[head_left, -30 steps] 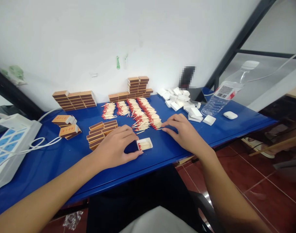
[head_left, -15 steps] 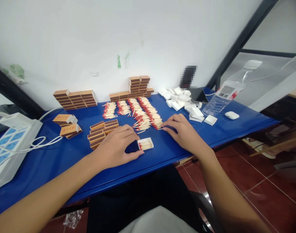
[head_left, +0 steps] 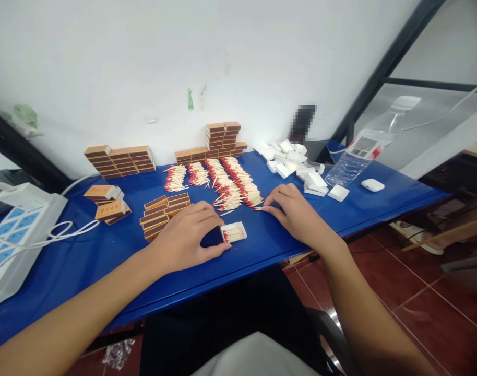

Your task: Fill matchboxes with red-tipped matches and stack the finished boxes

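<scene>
My left hand (head_left: 191,232) grips the left end of a white matchbox tray (head_left: 240,236) between thumb and fingers. Several red-headed matches (head_left: 232,234) lie inside that tray, which rests on the blue table. At the right end of the match rows, my right hand (head_left: 287,209) pinches a match (head_left: 259,209) by its pale end, red head pointing left. Four-like bands of loose matches (head_left: 238,180) spread behind both hands. Just left of my left hand is a group of matchbox sleeves (head_left: 156,214), partly hidden by it.
Stacked matchboxes (head_left: 123,161) and a taller stack (head_left: 223,138) stand against the wall. White trays (head_left: 287,156) are heaped at right, near a plastic bottle (head_left: 358,151) and a white earphone case (head_left: 372,185). A power strip (head_left: 35,245) with cables lies at left.
My right hand has drawn slightly right, away from the match row, with a match between its fingertips. My left hand stays at the tray.
</scene>
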`<act>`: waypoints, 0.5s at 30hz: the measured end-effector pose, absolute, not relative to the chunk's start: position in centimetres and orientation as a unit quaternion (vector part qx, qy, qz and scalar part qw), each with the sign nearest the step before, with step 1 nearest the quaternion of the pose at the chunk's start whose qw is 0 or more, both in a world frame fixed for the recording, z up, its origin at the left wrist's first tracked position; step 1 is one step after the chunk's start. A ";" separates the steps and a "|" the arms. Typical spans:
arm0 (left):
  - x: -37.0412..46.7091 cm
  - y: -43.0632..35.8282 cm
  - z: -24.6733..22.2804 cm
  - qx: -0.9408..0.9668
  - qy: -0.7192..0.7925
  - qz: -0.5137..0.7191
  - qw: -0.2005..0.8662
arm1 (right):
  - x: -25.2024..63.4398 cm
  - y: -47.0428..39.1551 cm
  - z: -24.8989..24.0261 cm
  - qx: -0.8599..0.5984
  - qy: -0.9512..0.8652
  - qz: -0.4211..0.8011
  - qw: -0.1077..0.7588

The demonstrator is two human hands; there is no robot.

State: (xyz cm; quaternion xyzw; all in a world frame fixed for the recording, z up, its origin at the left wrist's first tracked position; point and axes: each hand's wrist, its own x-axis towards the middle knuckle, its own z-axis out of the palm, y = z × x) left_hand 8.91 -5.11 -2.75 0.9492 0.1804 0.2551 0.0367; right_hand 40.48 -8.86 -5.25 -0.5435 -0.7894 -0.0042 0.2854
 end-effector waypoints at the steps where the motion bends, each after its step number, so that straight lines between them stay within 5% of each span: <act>1: 8.9 -5.1 -2.8 0.949 0.181 0.255 0.037 | 40.4 -8.9 -5.2 -0.542 -0.790 -0.006 0.286; 15: 8.9 -5.0 -2.8 0.946 0.189 0.263 0.026 | 36.4 -11.7 -2.1 -0.493 -0.799 0.022 0.343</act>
